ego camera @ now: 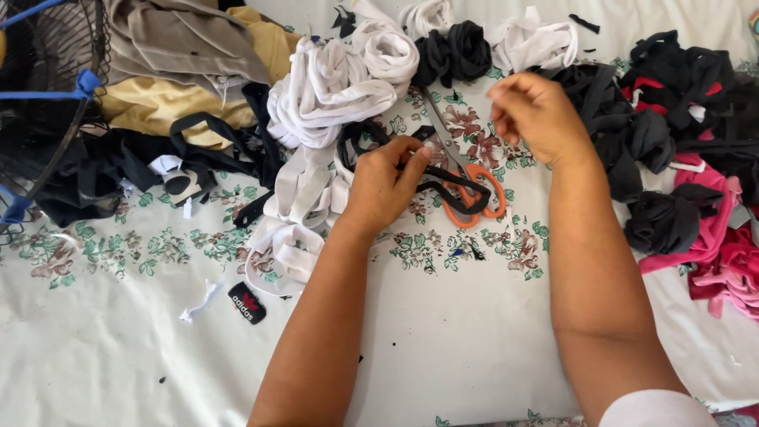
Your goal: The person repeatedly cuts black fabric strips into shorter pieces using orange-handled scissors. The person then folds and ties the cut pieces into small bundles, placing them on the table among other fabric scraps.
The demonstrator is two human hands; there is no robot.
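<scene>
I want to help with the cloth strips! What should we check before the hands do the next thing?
1. Left hand grips the black strip: ok.
2. Right hand is empty: cannot tell, fingers are pinched together.
3. Scissors lie on the flowered cloth, not in a hand: ok.
4. Strip is clear of the scissors: not ok, it crosses the orange handles.
5. White strips and black rolls sit apart: ok.

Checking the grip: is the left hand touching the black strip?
Touching. The head view shows the left hand with its fingers closed on the black strip.
</scene>
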